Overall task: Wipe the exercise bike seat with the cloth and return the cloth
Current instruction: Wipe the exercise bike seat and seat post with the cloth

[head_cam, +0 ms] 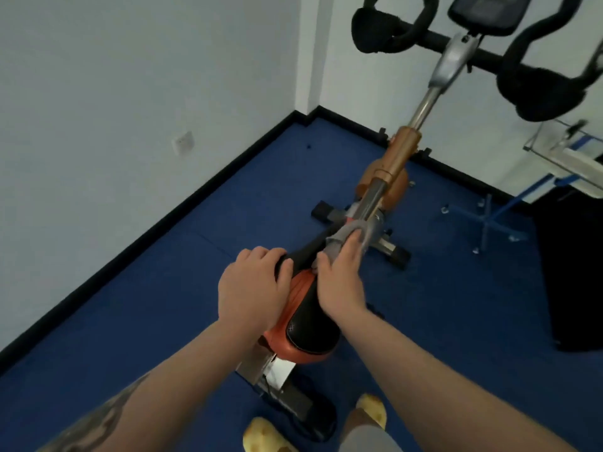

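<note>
Two bare hands rest on the exercise bike seat (305, 324), seen from above. The seat is orange and black, and its long axis runs away from the person, narrow nose pointing toward the handlebars (535, 76). The right hand (341, 278) presses a grey cloth (339, 236) flat on the nose end, fingers spread over it rather than clenched. The left hand (253, 283) curls over the seat's left edge, steadying it. The right hand is therefore the nearer one to the cloth, and any wiping stroke would likely run along the seat's length, back toward the wide rear.
</note>
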A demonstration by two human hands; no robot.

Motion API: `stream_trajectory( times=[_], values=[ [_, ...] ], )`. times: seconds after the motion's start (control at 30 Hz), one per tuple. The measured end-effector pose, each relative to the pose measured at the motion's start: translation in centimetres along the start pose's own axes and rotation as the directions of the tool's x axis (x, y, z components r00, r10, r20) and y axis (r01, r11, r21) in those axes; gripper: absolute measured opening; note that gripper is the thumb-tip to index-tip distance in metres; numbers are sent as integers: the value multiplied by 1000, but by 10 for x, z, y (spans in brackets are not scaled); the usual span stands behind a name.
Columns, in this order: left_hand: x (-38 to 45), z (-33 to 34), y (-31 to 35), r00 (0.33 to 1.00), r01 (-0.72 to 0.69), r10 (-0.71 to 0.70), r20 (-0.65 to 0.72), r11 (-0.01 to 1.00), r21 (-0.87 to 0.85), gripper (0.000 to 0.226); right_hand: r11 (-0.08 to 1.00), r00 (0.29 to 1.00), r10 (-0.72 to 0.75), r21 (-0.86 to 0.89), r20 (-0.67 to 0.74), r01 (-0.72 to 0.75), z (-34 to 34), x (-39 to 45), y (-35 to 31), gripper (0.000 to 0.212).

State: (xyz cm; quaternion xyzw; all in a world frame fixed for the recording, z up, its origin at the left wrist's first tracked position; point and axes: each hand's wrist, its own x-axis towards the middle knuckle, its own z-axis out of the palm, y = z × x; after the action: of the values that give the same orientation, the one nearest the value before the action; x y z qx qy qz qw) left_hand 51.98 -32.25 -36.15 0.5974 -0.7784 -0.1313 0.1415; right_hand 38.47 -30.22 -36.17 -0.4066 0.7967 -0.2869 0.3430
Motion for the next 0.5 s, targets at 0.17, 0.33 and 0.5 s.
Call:
stream_trajectory(
  times=[0.17,0.33,0.5],
  values=[
    [2,0,1,1000,-11,10,-28,1000,-18,37,1000,995,12,16,94,-13,3,-67,17,67],
    [1,-2,-1,1000,16,-16,-4,998,-67,34,977,990,79,188,117,-101,9,-43,19,71],
    [2,-5,-4,998,48,-39,55,985,-167,35,934,986,155,317,55,-164,12,-30,15,61]
  ],
)
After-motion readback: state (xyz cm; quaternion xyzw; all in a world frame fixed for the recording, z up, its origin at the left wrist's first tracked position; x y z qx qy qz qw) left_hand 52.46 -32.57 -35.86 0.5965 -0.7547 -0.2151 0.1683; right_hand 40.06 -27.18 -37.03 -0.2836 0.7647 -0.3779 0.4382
